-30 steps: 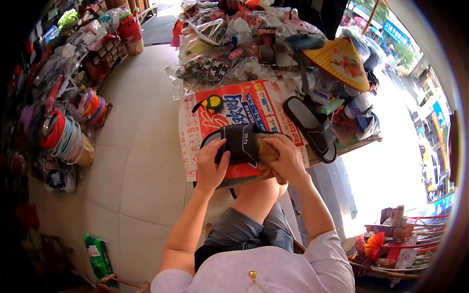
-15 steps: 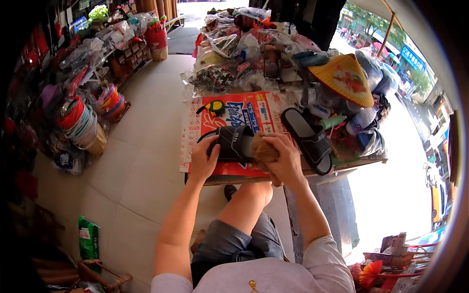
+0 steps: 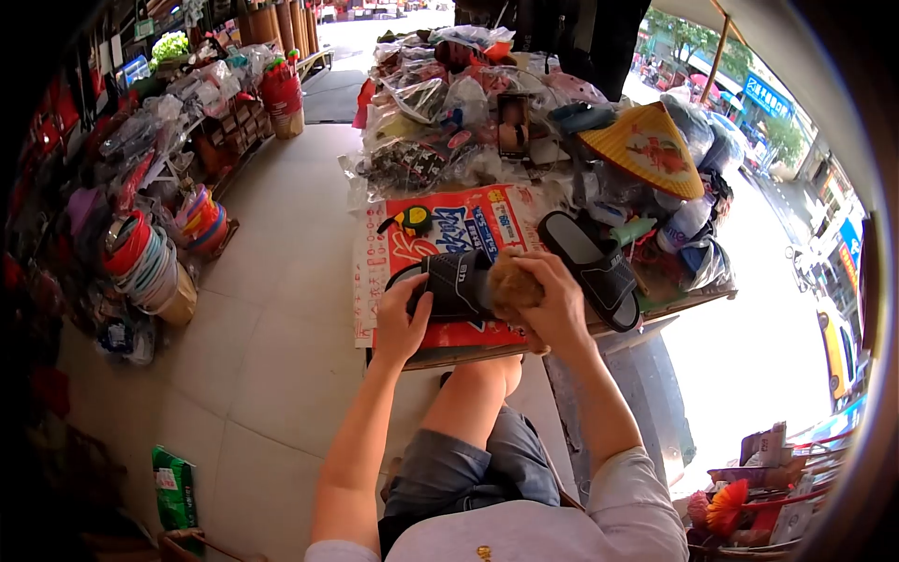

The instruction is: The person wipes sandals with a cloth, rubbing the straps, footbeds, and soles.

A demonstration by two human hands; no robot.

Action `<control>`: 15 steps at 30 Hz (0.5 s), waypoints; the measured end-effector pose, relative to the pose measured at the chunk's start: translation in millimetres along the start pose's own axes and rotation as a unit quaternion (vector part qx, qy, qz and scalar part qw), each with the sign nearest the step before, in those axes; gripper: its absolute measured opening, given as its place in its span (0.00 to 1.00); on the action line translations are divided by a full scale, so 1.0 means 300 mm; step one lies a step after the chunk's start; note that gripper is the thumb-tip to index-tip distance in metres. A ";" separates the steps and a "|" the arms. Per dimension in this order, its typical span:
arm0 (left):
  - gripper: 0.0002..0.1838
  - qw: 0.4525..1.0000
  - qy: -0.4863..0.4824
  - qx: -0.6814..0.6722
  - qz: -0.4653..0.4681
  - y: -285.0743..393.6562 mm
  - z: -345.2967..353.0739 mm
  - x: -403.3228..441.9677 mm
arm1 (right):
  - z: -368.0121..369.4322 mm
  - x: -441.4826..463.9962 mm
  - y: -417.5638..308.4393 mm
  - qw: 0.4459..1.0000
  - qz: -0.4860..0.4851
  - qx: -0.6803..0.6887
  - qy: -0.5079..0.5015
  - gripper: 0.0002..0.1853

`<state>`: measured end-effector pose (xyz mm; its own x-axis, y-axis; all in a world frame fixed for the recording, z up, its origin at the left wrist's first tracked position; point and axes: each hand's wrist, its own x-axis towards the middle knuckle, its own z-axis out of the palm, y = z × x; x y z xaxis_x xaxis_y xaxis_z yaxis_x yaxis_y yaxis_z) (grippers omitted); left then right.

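A black slide sandal (image 3: 454, 283) with white marks on its strap lies sideways over a red-and-white printed sheet (image 3: 375, 258). My left hand (image 3: 403, 320) grips its left end, thumb against the strap. In my right hand (image 3: 560, 304) is a bunched, fuzzy brown cloth (image 3: 512, 287), pressed to the sandal's right end, part of which it hides. Just right of that hand rests the matching slide sandal (image 3: 592, 267), grey inside, angled across the table's edge area. A yellow-and-black tape measure (image 3: 412, 221) sits on the sheet behind the held sandal.
Plastic-wrapped goods (image 3: 440, 103) are heaped on the table's far side, with a yellow conical hat (image 3: 646, 150) at right. Colourful stacked buckets (image 3: 145, 262) stand on the floor to the left. A green packet (image 3: 175, 487) lies lower left. A bright street borders the right.
The view has shifted slightly, so the table sits a little lower in it. Both hands keep their hold, and the cloth stays at the sandal's right end.
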<state>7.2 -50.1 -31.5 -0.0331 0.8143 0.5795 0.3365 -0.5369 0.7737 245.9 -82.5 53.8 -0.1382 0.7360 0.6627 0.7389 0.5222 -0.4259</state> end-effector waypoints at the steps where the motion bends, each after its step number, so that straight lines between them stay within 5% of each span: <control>1: 0.15 1.000 0.000 0.000 -0.003 -0.001 0.000 -0.001 | 0.038 -0.001 -0.007 0.999 0.006 -0.012 -0.047 0.29; 6: 0.14 0.999 -0.004 0.034 0.021 0.014 -0.008 0.002 | 0.004 -0.075 0.096 0.988 0.068 -0.046 -0.132 0.27; 10: 0.14 0.999 -0.009 0.033 0.013 0.009 -0.004 0.001 | -0.120 -0.077 0.126 0.987 0.067 -0.114 -0.090 0.26; 15: 0.15 0.999 -0.007 -0.010 -0.041 -0.025 0.008 -0.010 | -0.019 0.017 0.017 0.999 0.009 0.019 -0.037 0.28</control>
<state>7.0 -48.1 -39.6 -0.0469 0.8590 0.5098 0.3149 -0.4716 0.8237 252.8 -78.5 58.5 -0.1742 0.7740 0.6087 0.7164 0.5237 -0.4609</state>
